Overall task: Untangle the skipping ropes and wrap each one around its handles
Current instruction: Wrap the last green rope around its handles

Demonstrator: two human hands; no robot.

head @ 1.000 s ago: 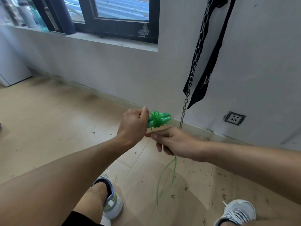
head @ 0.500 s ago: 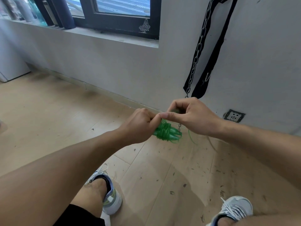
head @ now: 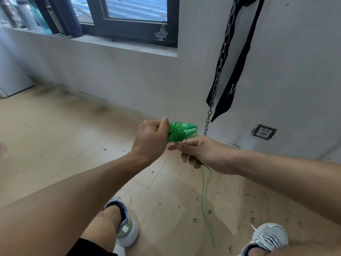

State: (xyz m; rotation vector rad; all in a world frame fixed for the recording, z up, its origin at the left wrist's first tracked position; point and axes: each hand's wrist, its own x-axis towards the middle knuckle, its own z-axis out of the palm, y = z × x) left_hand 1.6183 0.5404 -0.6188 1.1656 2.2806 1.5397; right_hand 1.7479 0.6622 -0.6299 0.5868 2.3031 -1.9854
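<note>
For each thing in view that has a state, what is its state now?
green handles: held together, partly wrapped.
green rope: several coils on handles, loose end hanging.
left hand: grips the handles.
right hand: holds the rope.
window: cannot tell.

I see my left hand (head: 151, 134) gripping the green handles (head: 186, 129), with green rope (head: 176, 133) wound around them. My right hand (head: 198, 151) holds the loose rope end hanging toward the floor (head: 55, 135).

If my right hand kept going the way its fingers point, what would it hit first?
Probably the left hand, gripping the green handles; the right hand points left just beneath them, though depth is unclear.
</note>
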